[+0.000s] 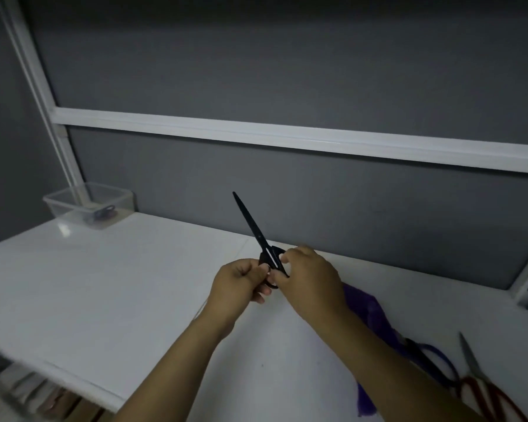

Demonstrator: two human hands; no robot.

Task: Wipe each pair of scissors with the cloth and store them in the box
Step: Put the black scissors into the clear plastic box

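The left hand [241, 278] and right hand [311, 275] both pinch the handles of the black scissors [250, 226], blades closed, pointing to eleven o'clock over the desk [104, 284]. The purple cloth [366, 309] lies unheld at four o'clock, so wiping seems done. Next comes a carry to the box [73, 202] at ten o'clock.

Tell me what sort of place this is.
Probably a cubicle-style work desk, indoors: a white table against grey partition panels framed by white rails, with a clear plastic box in its far left corner.
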